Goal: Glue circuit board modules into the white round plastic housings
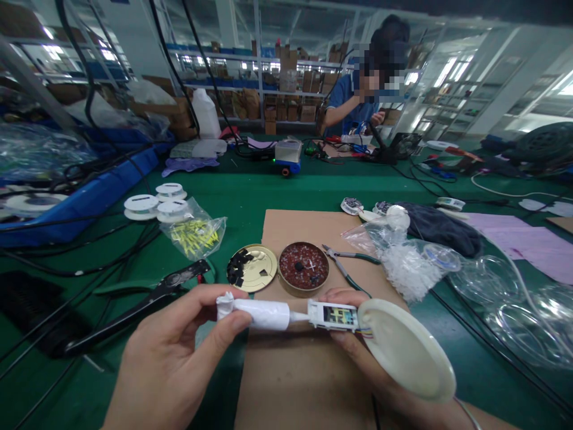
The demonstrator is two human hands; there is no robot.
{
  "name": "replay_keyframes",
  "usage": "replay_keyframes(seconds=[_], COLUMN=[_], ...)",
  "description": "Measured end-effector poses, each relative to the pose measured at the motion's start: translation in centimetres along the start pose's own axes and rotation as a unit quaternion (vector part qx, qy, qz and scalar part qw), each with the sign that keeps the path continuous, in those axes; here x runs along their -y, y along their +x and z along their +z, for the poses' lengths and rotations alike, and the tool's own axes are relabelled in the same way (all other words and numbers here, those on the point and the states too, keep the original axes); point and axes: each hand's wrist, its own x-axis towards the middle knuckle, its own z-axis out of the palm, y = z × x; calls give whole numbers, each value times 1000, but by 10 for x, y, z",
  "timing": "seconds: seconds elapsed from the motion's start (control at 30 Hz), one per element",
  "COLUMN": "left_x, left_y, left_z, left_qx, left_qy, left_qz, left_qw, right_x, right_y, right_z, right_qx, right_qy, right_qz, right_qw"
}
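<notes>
Between the thumb and fingers of my left hand [179, 352] is a white glue tube [264, 315], held level with its narrow nozzle pointing right. The nozzle tip meets the left end of a small white electronic module [333, 315], whose casing shows a window of yellow and dark parts. My right hand [358, 352] grips this module from behind and below. Thin coloured wires link it to a round, off-white disc [409, 349], which hangs at the right and covers part of that hand. Beneath lies a brown cardboard sheet [290, 382].
A round tin of reddish-brown material [303, 269], a gold lid with black pieces [257, 267] and cutting pliers [347, 263] sit beyond my hands. Bags of yellow pieces [192, 236] and clear pieces [409, 269] flank them. Opposite, a person [367, 89] sits at the bench.
</notes>
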Motion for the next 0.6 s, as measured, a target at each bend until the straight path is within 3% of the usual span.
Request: replay_keyframes(seconds=[0.1,0.17,0.23,0.3,0.4,0.5,0.6], left_x=[-9,-11,-10,-7,-1,5,10], left_y=[11,18,24,28,30,29,26], left_z=[4,7,9,8,7,6,6], left_qx=[75,110,124,109,132,245,328], left_qy=[-121,-231,-319,-350,-301,-179,-34], left_qz=[-95,-167,-225,-249,-226,-191,-137], left_qw=[985,952,912,897,917,933,934], right_x=[4,13,24,33,33,22,13], right_y=[1,3,6,7,5,1,-2], right_z=[-1,-2,-4,-8,-11,-12,-12], right_qx=[-7,-9,-8,-13,-73,-144,-158], right_qy=[-11,-28,-61,-104,-167,-209,-229], right_qz=[6,14,33,47,32,12,-11], right_qw=[1000,999,998,993,983,967,960])
